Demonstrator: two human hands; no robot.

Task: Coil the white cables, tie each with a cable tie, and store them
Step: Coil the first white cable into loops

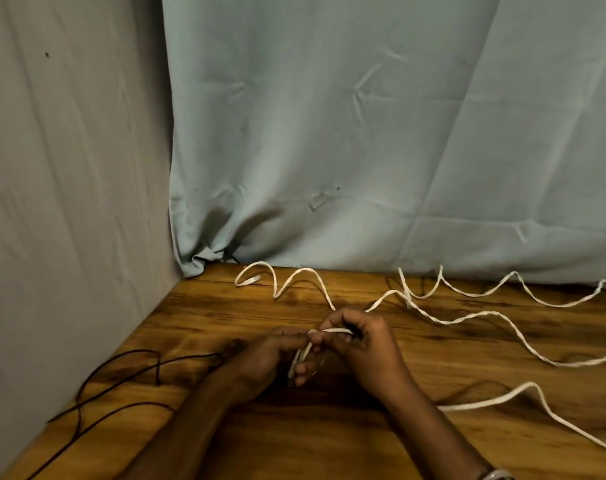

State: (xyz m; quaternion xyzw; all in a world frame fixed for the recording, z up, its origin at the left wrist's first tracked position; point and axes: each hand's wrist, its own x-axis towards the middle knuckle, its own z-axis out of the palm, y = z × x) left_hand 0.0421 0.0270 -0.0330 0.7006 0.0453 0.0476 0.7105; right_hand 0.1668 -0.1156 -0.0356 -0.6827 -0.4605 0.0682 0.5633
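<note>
A long white flat cable (481, 315) lies in loose waves over the wooden table (329, 445), running from the back left to the right edge. My left hand (270, 362) grips a short folded stretch of the white cable near its end, fingers curled around it. My right hand (360, 344) pinches the same cable just above, where a strand bridges the two hands. A further length of white cable (523, 393) curves along the right front of the table. No cable tie can be made out.
A thin dark cable (121, 379) loops across the table's left front. A grey cloth (69, 202) hangs on the left and a pale blue cloth (363, 133) hangs behind the table, both meeting its edges.
</note>
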